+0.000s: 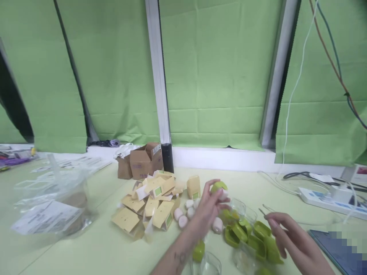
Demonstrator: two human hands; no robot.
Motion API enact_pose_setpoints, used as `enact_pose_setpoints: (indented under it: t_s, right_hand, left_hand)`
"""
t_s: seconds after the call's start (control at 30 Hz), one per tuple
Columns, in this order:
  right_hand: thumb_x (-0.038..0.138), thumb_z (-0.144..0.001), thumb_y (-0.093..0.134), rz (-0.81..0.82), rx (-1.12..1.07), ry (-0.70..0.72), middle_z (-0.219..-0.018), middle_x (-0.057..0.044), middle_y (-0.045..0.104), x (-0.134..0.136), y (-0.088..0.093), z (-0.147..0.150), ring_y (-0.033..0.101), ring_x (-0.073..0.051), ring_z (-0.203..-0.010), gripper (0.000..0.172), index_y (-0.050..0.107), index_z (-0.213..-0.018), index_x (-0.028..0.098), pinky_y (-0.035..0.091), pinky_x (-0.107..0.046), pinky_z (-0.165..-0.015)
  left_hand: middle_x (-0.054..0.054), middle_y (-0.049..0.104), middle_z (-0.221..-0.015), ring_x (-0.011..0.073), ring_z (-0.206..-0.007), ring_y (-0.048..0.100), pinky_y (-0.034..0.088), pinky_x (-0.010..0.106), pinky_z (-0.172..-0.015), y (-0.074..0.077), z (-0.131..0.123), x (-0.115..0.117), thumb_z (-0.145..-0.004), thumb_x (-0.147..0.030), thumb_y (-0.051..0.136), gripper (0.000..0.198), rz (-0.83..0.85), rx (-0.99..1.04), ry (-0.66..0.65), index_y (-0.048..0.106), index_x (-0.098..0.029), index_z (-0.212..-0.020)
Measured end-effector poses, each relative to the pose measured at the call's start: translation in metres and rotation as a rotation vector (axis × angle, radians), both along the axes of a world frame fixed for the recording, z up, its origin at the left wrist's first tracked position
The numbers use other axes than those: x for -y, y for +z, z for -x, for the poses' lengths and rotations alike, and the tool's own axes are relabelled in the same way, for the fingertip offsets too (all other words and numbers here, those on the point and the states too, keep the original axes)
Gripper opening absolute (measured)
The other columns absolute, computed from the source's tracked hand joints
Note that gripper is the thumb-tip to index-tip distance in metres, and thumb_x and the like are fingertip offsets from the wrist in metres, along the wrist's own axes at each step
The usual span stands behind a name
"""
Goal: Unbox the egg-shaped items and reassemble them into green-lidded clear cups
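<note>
My left hand [210, 202] is closed around a small rounded piece with a green top [219, 185] and a whitish lower part. My right hand [286, 233] pinches a thin, dark, pointed tool [262, 212] between thumb and fingertips; its exact kind is unclear. Below and between the hands lies a heap of green plastic shells [256, 244], with clear plastic covers [211, 263] around it. Several pale pink-white rounded pieces [182, 221] sit left of my left wrist, and another pale rounded piece [217, 225] lies just under that hand.
A pile of folded yellow cartons [155, 198] lies left of centre, with one carton upright [194, 186]. Behind stands an open cardboard box [146, 160]. Plastic bags [57, 206] lie at left; a power strip [329, 200] and a phone-like device [332, 248] at right.
</note>
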State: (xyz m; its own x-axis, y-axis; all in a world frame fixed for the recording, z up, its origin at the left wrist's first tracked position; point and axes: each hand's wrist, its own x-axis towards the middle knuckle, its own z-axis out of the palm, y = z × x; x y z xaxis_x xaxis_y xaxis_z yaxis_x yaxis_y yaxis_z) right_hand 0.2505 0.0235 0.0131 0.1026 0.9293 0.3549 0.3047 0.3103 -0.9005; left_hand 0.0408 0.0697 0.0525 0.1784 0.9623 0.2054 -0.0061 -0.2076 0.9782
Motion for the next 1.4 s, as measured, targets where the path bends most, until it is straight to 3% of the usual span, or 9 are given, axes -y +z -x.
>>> enact_pose_setpoints:
  t_s: [0.07, 0.17, 0.27, 0.33, 0.47, 0.6, 0.97, 1.23, 1.4]
  right_hand:
    - [0.054, -0.084, 0.048, 0.043, 0.027, 0.082, -0.062, 0.004, 0.051, 0.002, 0.004, 0.01, 0.046, -0.011, -0.046, 0.03, 0.056, -0.089, 0.025, 0.042, -0.021, -0.045]
    - [0.051, -0.085, 0.048, 0.085, 0.08, 0.247, -0.071, 0.0, 0.058, 0.005, 0.012, 0.025, 0.053, -0.015, -0.06, 0.029, 0.058, -0.086, 0.024, 0.046, -0.022, -0.055]
    - [0.051, -0.087, 0.046, 0.091, 0.037, 0.266, -0.072, -0.001, 0.059, 0.005, 0.013, 0.041, 0.054, -0.016, -0.065, 0.032, 0.06, -0.08, 0.023, 0.045, -0.023, -0.058]
    - [0.052, -0.086, 0.047, 0.101, -0.018, 0.232, -0.069, 0.0, 0.059, 0.005, 0.008, 0.048, 0.053, -0.016, -0.063, 0.034, 0.06, -0.076, 0.022, 0.043, -0.023, -0.057]
    - [0.053, -0.084, 0.049, 0.209, -0.094, 0.317, -0.062, 0.002, 0.054, 0.009, -0.006, 0.051, 0.048, -0.014, -0.056, 0.036, 0.059, -0.074, 0.021, 0.039, -0.023, -0.053]
    - [0.051, -0.086, 0.049, 0.343, -0.097, 0.466, -0.06, 0.003, 0.049, 0.013, -0.008, 0.044, 0.042, -0.012, -0.053, 0.034, 0.057, -0.077, 0.02, 0.034, -0.023, -0.05]
    - [0.044, -0.087, 0.05, 0.436, -0.237, 0.6, -0.073, -0.001, 0.062, 0.019, 0.006, 0.05, 0.058, -0.017, -0.075, 0.028, 0.053, -0.071, 0.021, 0.043, -0.026, -0.071]
    - [0.048, -0.077, 0.057, 0.706, -0.345, 0.48, -0.06, 0.003, 0.055, 0.025, -0.007, 0.051, 0.045, -0.012, -0.056, 0.031, 0.051, -0.063, 0.021, 0.034, -0.02, -0.052]
    - [0.054, -0.082, 0.052, 0.558, -0.282, 0.588, -0.06, 0.001, 0.053, 0.021, -0.01, 0.051, 0.049, -0.013, -0.059, 0.041, 0.048, -0.059, 0.021, 0.038, -0.024, -0.058]
  left_hand:
    - [0.003, 0.059, -0.085, 0.0122, -0.073, 0.06, 0.049, 0.025, -0.069, -0.003, -0.005, 0.016, -0.087, -0.038, 0.052, 0.035, 0.155, 0.439, -0.088, 0.04, -0.023, -0.117]
    - [0.002, 0.061, -0.088, 0.009, -0.066, 0.058, 0.047, 0.023, -0.065, -0.006, -0.008, 0.033, -0.08, -0.034, 0.064, 0.036, 0.238, 0.679, -0.098, 0.043, -0.022, -0.106]
    - [0.005, 0.063, -0.09, 0.0128, -0.067, 0.062, 0.049, 0.026, -0.065, -0.008, -0.008, 0.041, -0.073, -0.036, 0.071, 0.048, 0.281, 0.652, -0.024, 0.042, -0.021, -0.108]
    - [0.005, 0.063, -0.086, 0.0151, -0.062, 0.063, 0.048, 0.025, -0.056, -0.013, -0.009, 0.044, -0.069, -0.043, 0.072, 0.055, 0.306, 0.59, -0.011, 0.042, -0.021, -0.109]
    - [0.004, 0.061, -0.088, 0.0079, -0.046, 0.055, 0.035, 0.017, -0.037, -0.03, -0.011, 0.049, -0.067, -0.054, 0.068, 0.05, 0.26, 0.445, -0.004, 0.051, -0.019, -0.098]
    - [0.003, 0.063, -0.088, 0.0054, -0.047, 0.052, 0.038, 0.017, -0.042, -0.044, -0.012, 0.055, -0.064, -0.051, 0.072, 0.045, 0.2, 0.408, 0.04, 0.053, -0.02, -0.091]
    - [0.002, 0.058, -0.088, 0.0071, -0.054, 0.054, 0.045, 0.021, -0.053, -0.06, -0.003, 0.069, -0.068, -0.047, 0.07, 0.039, 0.149, 0.264, 0.067, 0.051, -0.021, -0.091]
    - [0.001, 0.061, -0.082, 0.0094, -0.058, 0.056, 0.042, 0.02, -0.052, -0.071, -0.017, 0.077, -0.066, -0.045, 0.073, 0.038, 0.232, 0.367, -0.046, 0.052, -0.022, -0.089]
    - [0.001, 0.061, -0.086, 0.0088, -0.054, 0.056, 0.043, 0.022, -0.053, -0.065, -0.016, 0.078, -0.069, -0.042, 0.072, 0.034, 0.258, 0.364, 0.016, 0.053, -0.023, -0.09]
